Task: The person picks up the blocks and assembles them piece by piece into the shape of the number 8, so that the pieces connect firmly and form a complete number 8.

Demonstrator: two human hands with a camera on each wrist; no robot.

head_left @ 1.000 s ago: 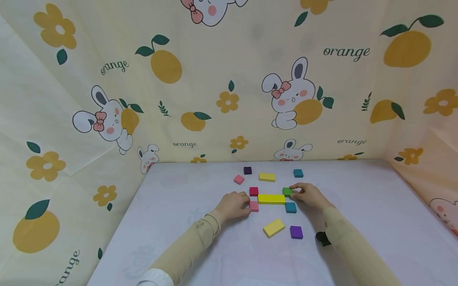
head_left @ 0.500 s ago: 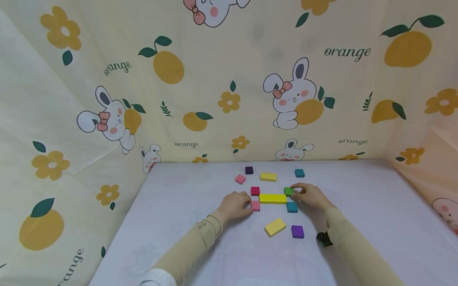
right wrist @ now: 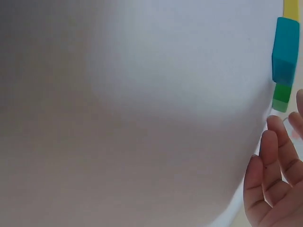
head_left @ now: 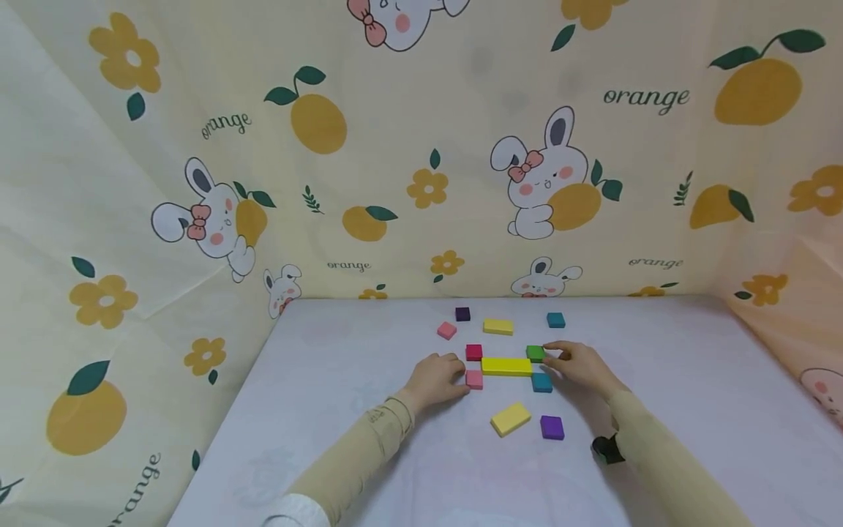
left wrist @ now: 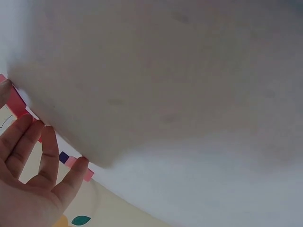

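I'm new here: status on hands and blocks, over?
Left hand at nearer pink block. Right hand beside green block. Yellow bar between. Nothing visibly blocking.

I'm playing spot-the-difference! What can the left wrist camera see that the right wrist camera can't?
Only the left wrist view shows the left hand, a dark purple block and a pink block. Only the right wrist view shows the right hand, a teal block, a green block and a yellow block. Both show the white tabletop and some patterned backdrop.
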